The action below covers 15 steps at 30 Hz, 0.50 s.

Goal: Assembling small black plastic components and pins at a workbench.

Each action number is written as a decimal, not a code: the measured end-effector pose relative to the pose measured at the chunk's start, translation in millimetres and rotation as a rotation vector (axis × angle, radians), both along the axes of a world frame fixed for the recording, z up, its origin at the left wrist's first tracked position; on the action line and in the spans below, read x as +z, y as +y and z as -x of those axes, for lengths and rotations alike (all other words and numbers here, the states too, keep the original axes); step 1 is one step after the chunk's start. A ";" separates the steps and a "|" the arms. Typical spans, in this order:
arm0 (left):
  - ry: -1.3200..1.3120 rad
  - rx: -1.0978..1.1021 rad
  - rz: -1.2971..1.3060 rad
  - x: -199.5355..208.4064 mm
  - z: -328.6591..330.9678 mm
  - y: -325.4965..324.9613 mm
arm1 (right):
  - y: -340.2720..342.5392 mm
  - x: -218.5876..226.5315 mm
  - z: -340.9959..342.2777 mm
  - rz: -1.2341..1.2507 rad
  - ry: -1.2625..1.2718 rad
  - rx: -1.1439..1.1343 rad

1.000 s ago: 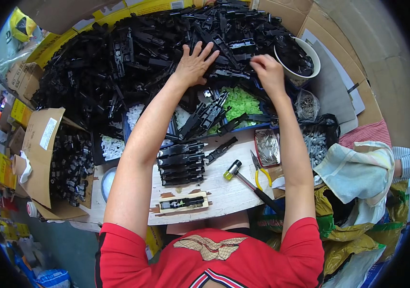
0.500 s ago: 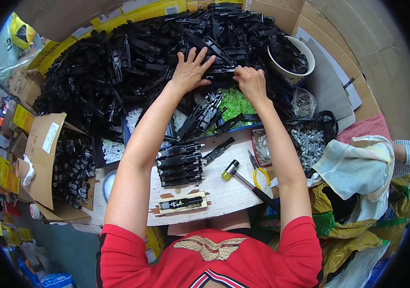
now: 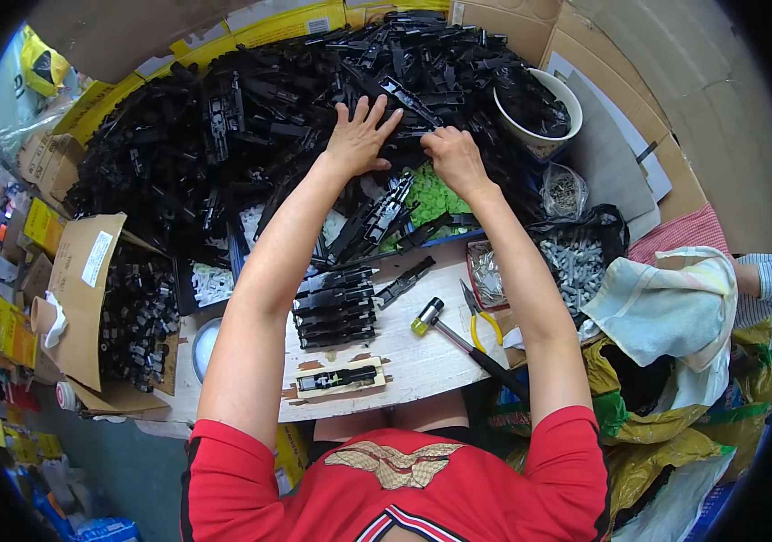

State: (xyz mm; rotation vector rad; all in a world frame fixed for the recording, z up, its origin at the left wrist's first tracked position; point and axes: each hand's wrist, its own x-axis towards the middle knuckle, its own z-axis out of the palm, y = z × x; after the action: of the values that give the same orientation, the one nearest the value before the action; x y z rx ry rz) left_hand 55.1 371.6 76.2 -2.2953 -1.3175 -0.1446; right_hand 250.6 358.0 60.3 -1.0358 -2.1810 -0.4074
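Observation:
My left hand (image 3: 359,137) lies with fingers spread on the front of a large heap of black plastic parts (image 3: 287,108). Just right of it, my right hand (image 3: 455,159) is closed, its fingertips curled down at the heap near the end of a long black part (image 3: 409,99). What those fingers hold is hidden. Below the hands, green plastic pieces (image 3: 436,197) fill a blue tray, with several black parts (image 3: 377,217) lying across it. Closer to me is a row of stacked black assemblies (image 3: 335,307). One more black assembly (image 3: 343,378) sits in a pale wooden fixture.
A hammer (image 3: 458,339) and yellow-handled pliers (image 3: 485,323) lie at the right of the table. Beyond them are a bag of grey pieces (image 3: 571,271) and a white bowl (image 3: 576,99). On the left stands a cardboard box (image 3: 88,298) of small black pieces.
My right hand has shifted left, closer to my left hand. The black part seen between the hands before is no longer plainly visible. My left hand stays spread in nearly the same place.

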 end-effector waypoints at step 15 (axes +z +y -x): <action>-1.318 -0.001 0.002 44.5 78.6 -183.1 | -63.4 -19.4 -30.3 0.262 0.111 0.092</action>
State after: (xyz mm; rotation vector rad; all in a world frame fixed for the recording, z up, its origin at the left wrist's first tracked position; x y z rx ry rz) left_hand -23.6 188.5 120.7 -2.1285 -1.7839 -1.8725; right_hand 280.9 294.6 40.9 -1.0628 -2.2106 -0.0206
